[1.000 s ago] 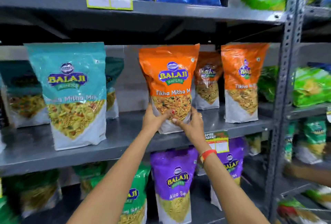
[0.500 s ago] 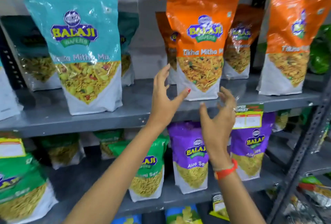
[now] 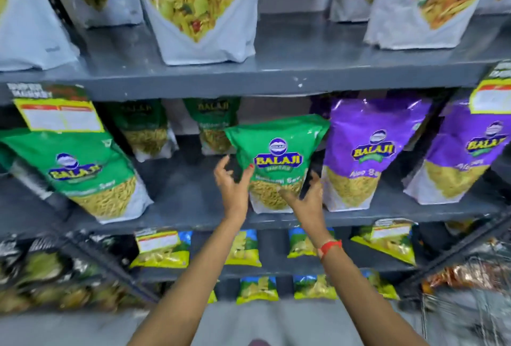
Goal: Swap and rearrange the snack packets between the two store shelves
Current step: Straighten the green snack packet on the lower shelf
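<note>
Both hands close in on a green snack packet (image 3: 272,163) standing upright on the lower shelf (image 3: 193,215), the left hand (image 3: 233,182) spread with its thumb laid on the packet's left edge, the right hand (image 3: 307,196) open with fingers curled at the lower right corner; neither has clamped it yet. Its long axis runs vertically, leaning slightly back, squarely between the hands, and the left looks marginally nearer a hold. Just right of the grip stands a purple packet (image 3: 367,152) marked "BALAJI" and "Aloo Se…"; well left, a larger green pouch (image 3: 83,171) of the same brand. Above the hands, the upper shelf (image 3: 276,80) carries white-bottomed mix pouches (image 3: 199,13). The gripped-for packet reads "BALAJI"; its smaller lettering is blurred.
</note>
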